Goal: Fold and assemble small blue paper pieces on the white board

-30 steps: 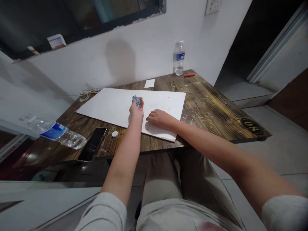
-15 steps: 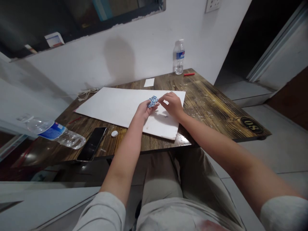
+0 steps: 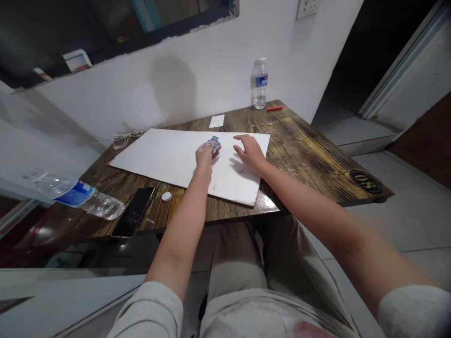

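Blue and white small pieces [image 3: 213,143] lie bunched in my left hand [image 3: 205,155], whose thumb presses on them above the white board [image 3: 165,152]. My right hand [image 3: 250,151] hovers over the right part of the board, thumb and fingers apart, with nothing visible between them. A gap separates the two hands. Below my right hand, a small dark mark [image 3: 241,172] shows on the board.
On the wooden table [image 3: 317,164] are a black phone [image 3: 134,212], a round white cap [image 3: 167,196], a lying bottle [image 3: 84,195], an upright bottle [image 3: 260,84], a red stick [image 3: 275,109], a white paper [image 3: 216,121] and a white cable [image 3: 127,138].
My left hand has moved left with the pieces, and its thumb now lies over them. My right hand has parted from them and its fingers have spread.
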Tool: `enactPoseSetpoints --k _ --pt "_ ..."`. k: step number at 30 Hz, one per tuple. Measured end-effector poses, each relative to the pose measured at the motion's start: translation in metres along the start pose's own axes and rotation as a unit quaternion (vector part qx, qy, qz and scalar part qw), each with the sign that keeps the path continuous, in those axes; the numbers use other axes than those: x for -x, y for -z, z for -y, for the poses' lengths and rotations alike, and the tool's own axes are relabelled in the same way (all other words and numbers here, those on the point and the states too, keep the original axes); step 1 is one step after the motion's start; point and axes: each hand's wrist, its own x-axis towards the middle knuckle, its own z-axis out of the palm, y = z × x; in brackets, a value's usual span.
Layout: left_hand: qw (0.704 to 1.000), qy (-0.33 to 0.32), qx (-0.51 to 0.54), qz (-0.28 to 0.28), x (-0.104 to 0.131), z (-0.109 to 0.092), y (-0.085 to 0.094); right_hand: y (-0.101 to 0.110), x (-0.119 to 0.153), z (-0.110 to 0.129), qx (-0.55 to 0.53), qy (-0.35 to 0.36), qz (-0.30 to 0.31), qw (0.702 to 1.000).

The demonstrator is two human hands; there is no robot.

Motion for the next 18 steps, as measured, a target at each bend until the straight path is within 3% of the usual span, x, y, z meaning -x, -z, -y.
enactPoseSetpoints --k 2,4,10,13,18 --pt "0.996 -0.057 -0.034 -0.056 -0.008 0.002 0.004 -0.004 0.001 -0.003 0.015 -0.035 0.037 0.999" --pt "0.993 -0.078 -0.054 -0.066 -0.012 0.004 0.007 -0.008 0.002 -0.004 0.04 -0.049 0.088 0.994" --pt "0.993 -0.065 -0.096 0.015 -0.011 0.018 0.003 -0.011 0.007 0.002 0.089 -0.014 0.196 0.976" --pt "0.988 -0.074 -0.132 0.028 -0.011 0.025 0.001 -0.011 0.007 0.001 0.09 0.01 0.218 0.972" --pt "0.983 -0.081 -0.16 0.033 -0.013 0.027 -0.001 -0.01 0.005 0.001 0.084 0.019 0.193 0.977"
